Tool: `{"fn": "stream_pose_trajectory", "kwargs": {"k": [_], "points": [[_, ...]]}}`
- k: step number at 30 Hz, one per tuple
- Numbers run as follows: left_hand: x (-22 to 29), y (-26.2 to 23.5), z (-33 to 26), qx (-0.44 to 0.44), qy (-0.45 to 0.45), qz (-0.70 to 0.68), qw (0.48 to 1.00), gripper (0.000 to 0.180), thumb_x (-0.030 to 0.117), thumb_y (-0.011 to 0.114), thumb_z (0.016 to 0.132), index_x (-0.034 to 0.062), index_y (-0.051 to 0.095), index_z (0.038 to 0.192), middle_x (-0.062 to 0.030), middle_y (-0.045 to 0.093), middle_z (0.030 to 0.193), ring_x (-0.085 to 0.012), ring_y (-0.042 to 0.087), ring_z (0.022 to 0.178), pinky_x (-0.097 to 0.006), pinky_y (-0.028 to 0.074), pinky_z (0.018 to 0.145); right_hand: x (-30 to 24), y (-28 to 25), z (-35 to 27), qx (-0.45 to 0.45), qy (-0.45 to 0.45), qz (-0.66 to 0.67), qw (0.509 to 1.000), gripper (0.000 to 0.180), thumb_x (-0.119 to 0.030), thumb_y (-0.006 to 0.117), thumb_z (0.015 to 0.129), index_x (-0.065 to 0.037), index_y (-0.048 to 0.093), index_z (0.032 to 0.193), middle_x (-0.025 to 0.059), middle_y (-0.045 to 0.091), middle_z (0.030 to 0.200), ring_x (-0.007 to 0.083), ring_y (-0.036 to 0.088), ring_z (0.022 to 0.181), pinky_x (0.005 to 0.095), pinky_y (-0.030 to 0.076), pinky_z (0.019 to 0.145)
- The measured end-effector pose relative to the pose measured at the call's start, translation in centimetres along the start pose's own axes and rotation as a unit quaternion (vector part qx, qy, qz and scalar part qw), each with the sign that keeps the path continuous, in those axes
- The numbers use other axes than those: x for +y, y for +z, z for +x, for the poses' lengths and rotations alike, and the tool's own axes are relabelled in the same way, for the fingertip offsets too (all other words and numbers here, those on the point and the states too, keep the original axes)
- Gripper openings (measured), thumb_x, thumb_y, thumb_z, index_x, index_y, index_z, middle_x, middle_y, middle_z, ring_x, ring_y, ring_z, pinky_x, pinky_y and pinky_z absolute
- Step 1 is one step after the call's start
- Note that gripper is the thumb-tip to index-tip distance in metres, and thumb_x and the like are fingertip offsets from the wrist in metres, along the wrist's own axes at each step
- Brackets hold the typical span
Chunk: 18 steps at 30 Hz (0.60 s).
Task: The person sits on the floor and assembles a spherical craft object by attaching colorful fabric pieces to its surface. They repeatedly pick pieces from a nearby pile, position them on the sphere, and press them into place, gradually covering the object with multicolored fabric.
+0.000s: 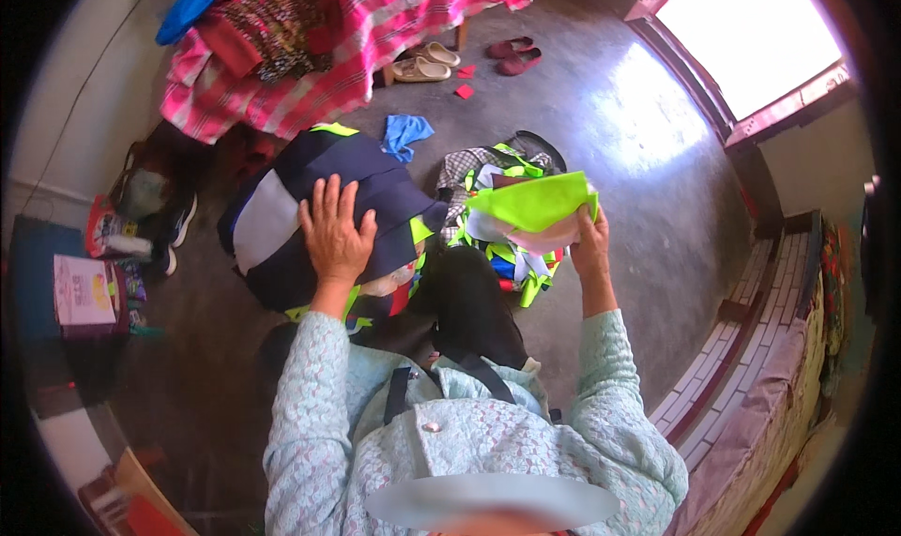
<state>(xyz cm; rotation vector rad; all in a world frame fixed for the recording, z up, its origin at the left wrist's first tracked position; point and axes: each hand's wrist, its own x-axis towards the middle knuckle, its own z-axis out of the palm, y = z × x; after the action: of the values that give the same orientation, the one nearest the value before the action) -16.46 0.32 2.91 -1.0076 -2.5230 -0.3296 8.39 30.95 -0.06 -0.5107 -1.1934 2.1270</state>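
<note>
My left hand [336, 231] lies with its fingers spread on a pile of dark navy cloth [375, 184] in front of me. A pale grey cloth panel [277, 222] shows beside it, and neon green edges stick out at the pile's rim. In my right hand [589, 245], thumb and fingers pinch a bright neon green cloth piece [535, 201], with a paler cloth layer hanging under it. That piece hangs over a checked bag [460, 168] heaped with green, white, blue and red cloth scraps [530, 278]. The bag's lower part is hidden.
A low bed [375, 29] with a pink checked cover stands ahead. Shoes [422, 67], red scraps [464, 92] and a blue cloth [405, 134] lie on the floor near it. Bags and a dark sneaker [184, 219] sit at left; a bright doorway [751, 38] opens at far right.
</note>
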Motion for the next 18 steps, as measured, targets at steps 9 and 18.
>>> {"fn": "stream_pose_trajectory", "kwargs": {"k": [9,18], "points": [[-0.3,0.5,-0.4,0.021,-0.002,-0.004,1.0,0.049,0.038,0.058,0.085,0.014,0.052,0.128,-0.0108,0.047,0.138,-0.0308,0.04,0.13,-0.053,0.029,0.105,4.7,6.9,-11.8,-0.152,-0.057,-0.485,0.859,0.026,-0.002,0.059,0.086,-0.002,0.053,0.111,0.0158,0.059,0.105,0.03,0.057,0.099,0.035,0.044,0.086],[-1.0,1.0,-0.4,0.038,-0.002,-0.066,0.997,0.057,0.043,0.057,0.086,0.0119,0.047,0.133,-0.0111,0.045,0.139,-0.0316,0.037,0.132,-0.054,0.025,0.106,7.1,8.0,-13.4,-0.182,-0.217,-0.621,0.731,0.043,-0.002,0.068,0.066,-0.005,0.055,0.107,0.018,0.047,0.13,0.0379,0.041,0.126,0.0468,0.032,0.102]]}}
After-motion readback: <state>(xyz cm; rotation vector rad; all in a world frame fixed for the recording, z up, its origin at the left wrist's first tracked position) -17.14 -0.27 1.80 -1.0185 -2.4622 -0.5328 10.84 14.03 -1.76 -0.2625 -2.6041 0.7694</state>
